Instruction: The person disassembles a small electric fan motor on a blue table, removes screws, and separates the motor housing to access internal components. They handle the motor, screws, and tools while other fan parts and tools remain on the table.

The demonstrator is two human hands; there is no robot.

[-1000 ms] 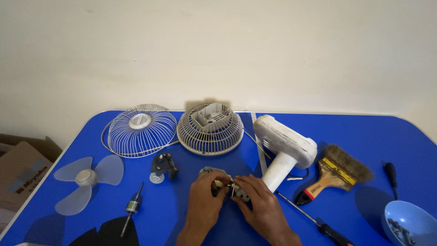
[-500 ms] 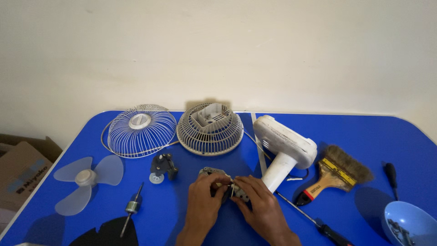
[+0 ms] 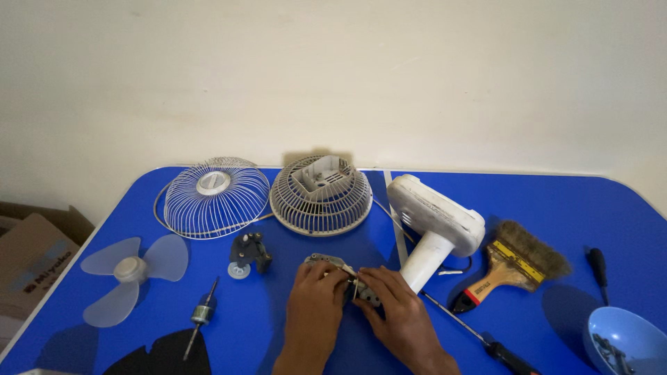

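While gripping the motor (image 3: 332,267) at the worktop's (image 3: 556,208) near middle: left hand (image 3: 316,305) palm-down, fingers curled over its left end; right hand (image 3: 397,311) palm-down, fingertips pinched on its right end. Both forearms cut off at frame bottom. Motor mostly hidden under fingers; detail hard to make out. Just right: fan base (image 3: 434,226). Left: bracket (image 3: 249,251).
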